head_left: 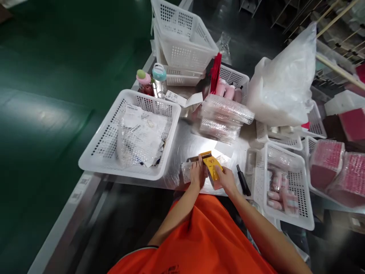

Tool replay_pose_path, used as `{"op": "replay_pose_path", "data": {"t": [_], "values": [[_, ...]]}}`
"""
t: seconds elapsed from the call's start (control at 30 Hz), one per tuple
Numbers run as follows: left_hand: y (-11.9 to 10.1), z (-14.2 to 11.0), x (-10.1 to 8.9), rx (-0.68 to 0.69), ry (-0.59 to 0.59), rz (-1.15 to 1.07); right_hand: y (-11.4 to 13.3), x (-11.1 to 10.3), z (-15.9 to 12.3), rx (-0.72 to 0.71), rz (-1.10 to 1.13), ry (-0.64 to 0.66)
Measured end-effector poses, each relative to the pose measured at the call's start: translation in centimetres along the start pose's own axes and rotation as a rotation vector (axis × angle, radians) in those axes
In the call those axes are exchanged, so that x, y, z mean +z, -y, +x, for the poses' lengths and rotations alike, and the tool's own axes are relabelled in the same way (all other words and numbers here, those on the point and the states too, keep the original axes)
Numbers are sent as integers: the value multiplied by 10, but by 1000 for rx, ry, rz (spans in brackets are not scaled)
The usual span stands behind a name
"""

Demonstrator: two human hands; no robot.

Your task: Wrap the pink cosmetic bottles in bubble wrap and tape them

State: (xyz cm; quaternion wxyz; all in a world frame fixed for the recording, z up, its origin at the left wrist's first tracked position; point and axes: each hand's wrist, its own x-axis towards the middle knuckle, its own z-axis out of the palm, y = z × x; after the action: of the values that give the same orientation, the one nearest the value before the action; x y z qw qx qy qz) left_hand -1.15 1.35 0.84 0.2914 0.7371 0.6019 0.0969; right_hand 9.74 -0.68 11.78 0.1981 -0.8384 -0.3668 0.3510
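Note:
My right hand (227, 180) is closed around a yellow tape dispenser (211, 163), whose metal-edged end points away from me. A pinkish part shows below the dispenser, partly hidden by the hand. My left hand (197, 174) is closed on a bubble-wrapped packet (186, 172) at the table's front edge, its fingers close to the dispenser's end. What lies inside the wrap cannot be made out. To the right of my right hand lies a black-handled tool (243, 181), perhaps a cutter.
At left stands a white basket (99, 152) of bubble-wrapped packets with labels. A pile of bubble-wrap sleeves (225, 114) lies at the back. On the right, another basket (306, 207) holds pink bottles. Two drink bottles (159, 78) stand behind the left basket.

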Motion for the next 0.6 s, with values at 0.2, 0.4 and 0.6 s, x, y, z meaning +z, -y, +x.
{"op": "replay_pose_path", "data": {"t": [0.2,0.4,0.6], "values": [[1,7,-3,-1,47,61,-8,-7,-17,-32,65,-23],[-4,11,-10,22,112,192,-42,-16,-54,21,194,14],[0,27,-28,212,243,246,-69,-6,-47,20,290,11]]}}
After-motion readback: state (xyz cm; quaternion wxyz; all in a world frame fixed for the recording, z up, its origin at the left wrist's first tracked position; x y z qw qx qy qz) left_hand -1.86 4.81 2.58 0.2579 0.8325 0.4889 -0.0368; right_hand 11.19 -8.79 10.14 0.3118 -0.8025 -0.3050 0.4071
